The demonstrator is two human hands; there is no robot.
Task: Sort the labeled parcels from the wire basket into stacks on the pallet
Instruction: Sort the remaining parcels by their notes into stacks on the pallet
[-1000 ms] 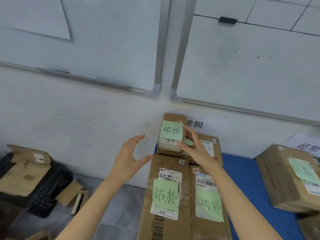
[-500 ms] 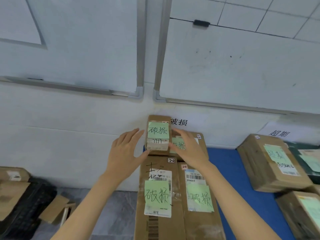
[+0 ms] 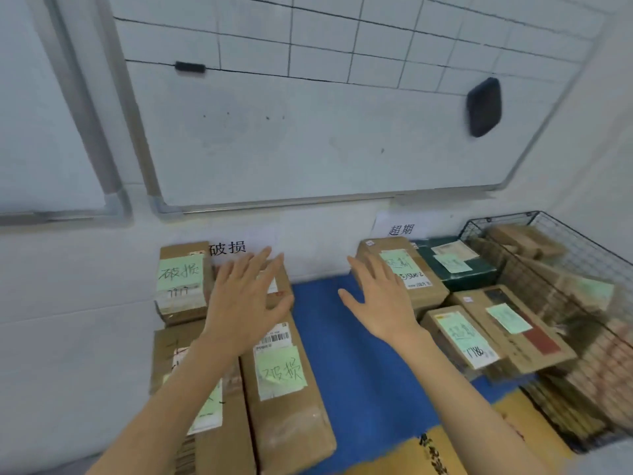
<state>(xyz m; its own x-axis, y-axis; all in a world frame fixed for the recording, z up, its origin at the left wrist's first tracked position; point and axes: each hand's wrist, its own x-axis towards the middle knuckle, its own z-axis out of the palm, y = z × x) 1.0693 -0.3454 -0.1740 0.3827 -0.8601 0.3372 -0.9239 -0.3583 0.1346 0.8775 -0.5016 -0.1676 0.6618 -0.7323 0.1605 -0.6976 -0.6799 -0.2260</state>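
a blue pallet top (image 3: 370,371) lies at the foot of a white wall. a gridded whiteboard (image 3: 308,138) hangs above it at twelve o'clock, with a black eraser (image 3: 483,107) stuck on it at two o'clock. two paper signs are on the wall under the board: 破损 (image 3: 227,248) at eleven o'clock and 超期 (image 3: 401,229) at one o'clock.

below the 破损 sign stands a stack of brown parcels with green notes, a small parcel (image 3: 181,282) on top at nine o'clock and a long parcel (image 3: 284,378) at seven o'clock. below the 超期 sign, at three o'clock, lie more brown parcels and a dark green parcel (image 3: 459,265). just beside them is the wire basket (image 3: 579,245), with parcels inside.

the left hand (image 3: 243,303) has straight fingers and holds nothing. it is over the 破损 stack, at three o'clock of the small parcel, and whether it touches the carton beneath cannot be told. the right hand (image 3: 376,303) is spread and empty above the bare blue strip between the groups.

the left forearm covers part of the nearest carton's note. the basket's load is blurred, and a yellow printed carton (image 3: 428,454) is cut off at six o'clock.
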